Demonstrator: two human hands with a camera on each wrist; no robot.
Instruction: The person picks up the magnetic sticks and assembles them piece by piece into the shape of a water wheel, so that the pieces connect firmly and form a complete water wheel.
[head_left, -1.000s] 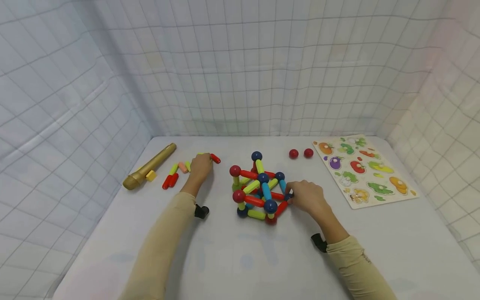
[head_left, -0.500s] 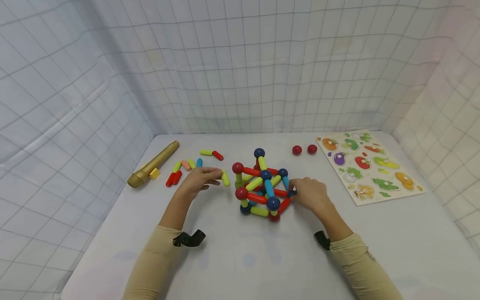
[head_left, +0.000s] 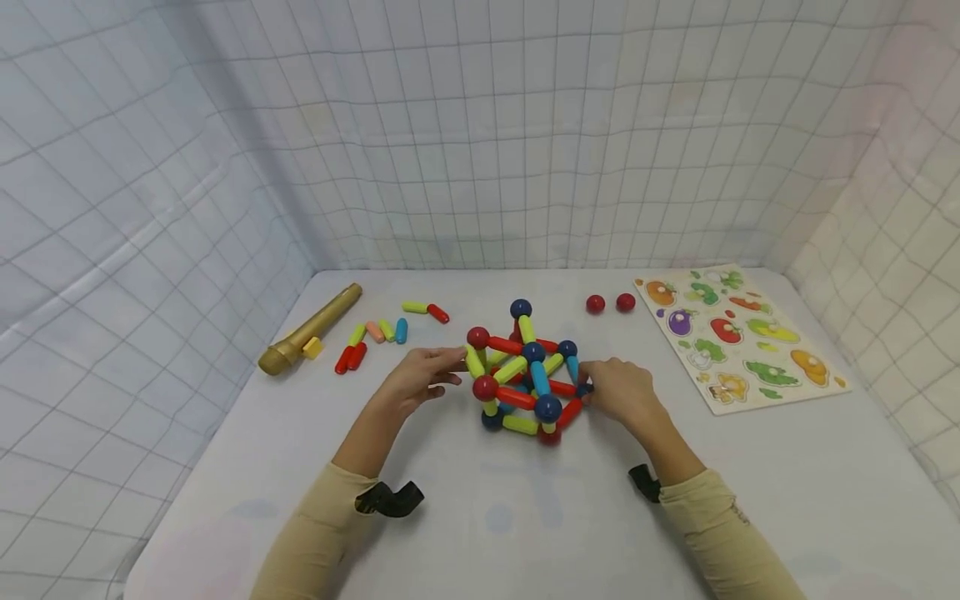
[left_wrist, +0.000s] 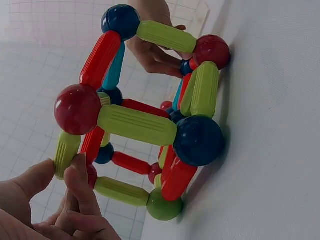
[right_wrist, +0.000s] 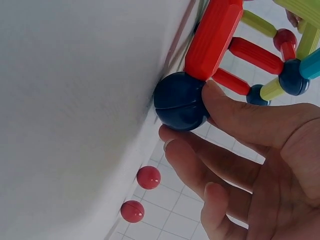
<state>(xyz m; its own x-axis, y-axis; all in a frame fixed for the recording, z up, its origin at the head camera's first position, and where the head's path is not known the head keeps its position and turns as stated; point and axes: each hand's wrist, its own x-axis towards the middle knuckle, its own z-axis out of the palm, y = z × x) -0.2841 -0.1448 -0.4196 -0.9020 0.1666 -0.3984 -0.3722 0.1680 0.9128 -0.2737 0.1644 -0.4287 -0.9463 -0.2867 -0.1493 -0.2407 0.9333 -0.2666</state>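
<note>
A frame of magnetic balls and rods [head_left: 540, 379] in red, blue and yellow-green stands on the white table. My left hand [head_left: 420, 379] is at its left side, pinching a yellow-green rod [left_wrist: 65, 157] between thumb and finger. One end of that rod meets an upper red ball [left_wrist: 77, 109] of the frame; the other end is up by the fingertips. On the right, my right hand [head_left: 622, 390] pinches a dark blue ball [right_wrist: 180, 100] at the frame's lower corner, beside a red rod [right_wrist: 212, 40] joined to it. A green ball [left_wrist: 165, 204] sits low on the frame.
Loose rods [head_left: 357, 356] in several colours lie at the back left, near a gold toy microphone [head_left: 318, 325] and a small yellow block [head_left: 312, 347]. Two red balls [head_left: 596, 304] rest behind the frame. A vegetable puzzle board [head_left: 702, 318] lies at the right.
My left hand has come from the loose rods toward the frame, bringing a yellow-green rod up to the red ball. My right hand has stayed on the blue ball.
</note>
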